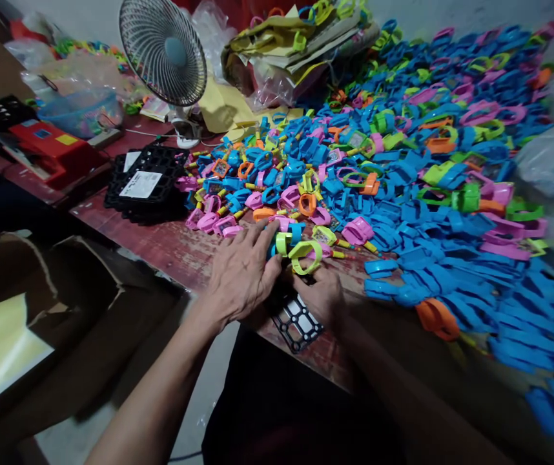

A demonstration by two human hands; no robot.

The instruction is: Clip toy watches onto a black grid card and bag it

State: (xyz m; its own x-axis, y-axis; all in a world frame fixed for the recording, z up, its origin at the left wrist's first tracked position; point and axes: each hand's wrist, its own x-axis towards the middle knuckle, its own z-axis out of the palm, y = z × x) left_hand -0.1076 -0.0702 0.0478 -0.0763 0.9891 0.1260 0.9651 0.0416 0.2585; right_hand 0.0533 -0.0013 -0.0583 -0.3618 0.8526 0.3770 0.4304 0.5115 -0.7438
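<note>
Red tabletop with surface showing along its near left edge, heap of coloured plastic bands crowding far and right, left hand and right hand near, cannot tell whether fingers are clamped, black grid tray inside the near edge, yellow-green band at the right hand.

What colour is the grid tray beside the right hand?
The grid tray is black, showing best in the head view.

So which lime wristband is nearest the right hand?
The looped lime wristband just above the right hand; others sit farther off, one beside the left hand.
</note>
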